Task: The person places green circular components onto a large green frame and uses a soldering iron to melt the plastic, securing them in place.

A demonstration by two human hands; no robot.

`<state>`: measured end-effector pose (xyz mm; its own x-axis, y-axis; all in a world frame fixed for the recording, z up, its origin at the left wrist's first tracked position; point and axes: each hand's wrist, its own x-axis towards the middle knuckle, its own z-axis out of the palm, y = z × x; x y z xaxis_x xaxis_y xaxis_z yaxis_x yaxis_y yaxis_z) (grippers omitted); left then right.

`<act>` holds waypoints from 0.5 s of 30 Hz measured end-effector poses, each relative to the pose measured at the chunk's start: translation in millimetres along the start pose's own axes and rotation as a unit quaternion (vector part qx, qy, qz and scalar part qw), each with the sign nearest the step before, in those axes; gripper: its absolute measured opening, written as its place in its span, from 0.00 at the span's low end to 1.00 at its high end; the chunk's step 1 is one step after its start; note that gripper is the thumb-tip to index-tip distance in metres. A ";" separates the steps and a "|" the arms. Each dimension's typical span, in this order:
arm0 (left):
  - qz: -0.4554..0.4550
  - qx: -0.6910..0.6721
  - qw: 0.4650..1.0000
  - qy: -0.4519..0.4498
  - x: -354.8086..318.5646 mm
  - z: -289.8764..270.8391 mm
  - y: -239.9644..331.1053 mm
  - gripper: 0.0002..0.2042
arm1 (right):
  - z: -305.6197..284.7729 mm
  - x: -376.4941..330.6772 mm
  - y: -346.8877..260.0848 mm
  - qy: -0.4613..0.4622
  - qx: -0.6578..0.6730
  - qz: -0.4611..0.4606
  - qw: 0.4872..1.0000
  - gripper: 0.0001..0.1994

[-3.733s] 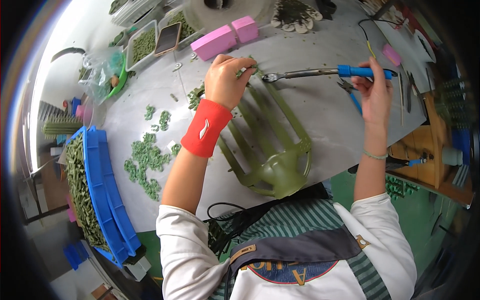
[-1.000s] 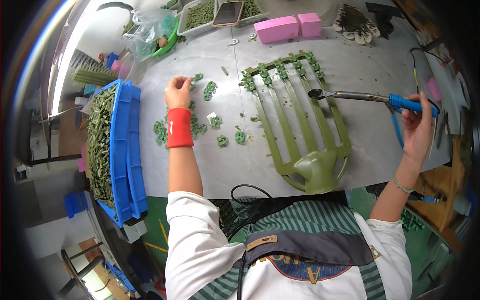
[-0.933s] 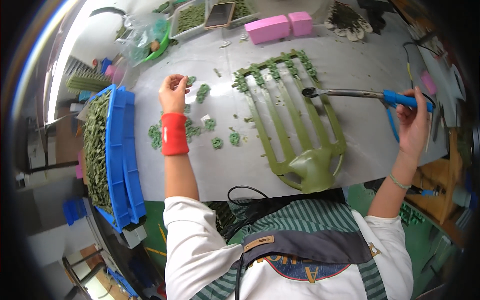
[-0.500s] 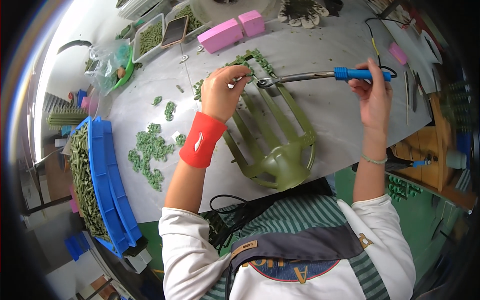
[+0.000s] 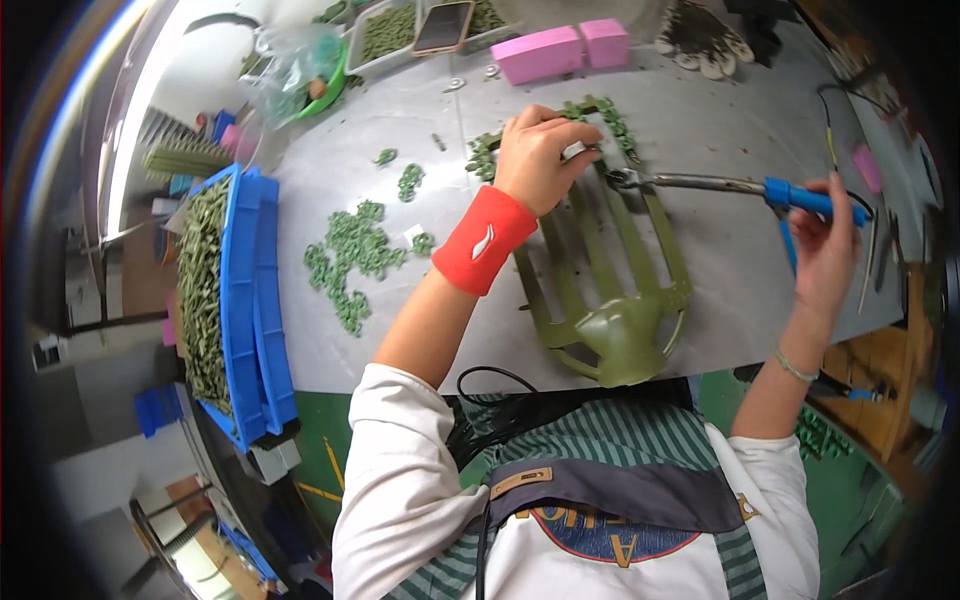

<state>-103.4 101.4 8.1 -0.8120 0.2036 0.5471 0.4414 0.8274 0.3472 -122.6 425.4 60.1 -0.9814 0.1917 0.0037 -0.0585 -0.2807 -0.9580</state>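
A green plastic rake-shaped frame (image 5: 610,330) lies on the grey table (image 5: 720,250), its prongs pointing away from me. My left hand (image 5: 538,158), with a red wristband, rests on the prong tips and pinches a small green piece there. My right hand (image 5: 825,240) grips the blue handle of a soldering iron (image 5: 700,183). Its metal tip reaches the prongs right beside my left fingers. Small green pieces sit along the prong ends.
A pile of loose green pieces (image 5: 355,250) lies left of the frame. Blue crates (image 5: 262,300) with green parts stand at the table's left edge. Two pink blocks (image 5: 560,50), a phone (image 5: 445,25) and trays are at the back. A black cable (image 5: 490,380) hangs at the front edge.
My left hand went from the loose pile on the left back to the prong tips with a piece. The iron's tip stayed at the prongs.
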 end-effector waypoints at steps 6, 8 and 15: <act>-0.287 -0.031 0.948 0.131 -58.6 -91.1 -113.0 0.08 | 11.3 -11.0 -1.9 -0.011 -0.016 0.028 0.999 0.14; -0.362 0.045 0.923 0.123 -89.3 -129.9 -147.1 0.08 | 14.0 -12.4 -2.1 -0.020 -0.013 0.039 0.999 0.14; -0.570 0.209 0.793 -0.047 -134.3 -170.1 -135.2 0.23 | 18.9 -17.1 -6.7 -0.023 -0.019 0.023 0.999 0.14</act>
<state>10.9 -126.8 17.2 -0.6251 -0.7805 -0.0070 -0.7500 0.5982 0.2821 -108.9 406.2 71.9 -0.9905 0.1347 -0.0285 -0.0065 -0.2527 -0.9675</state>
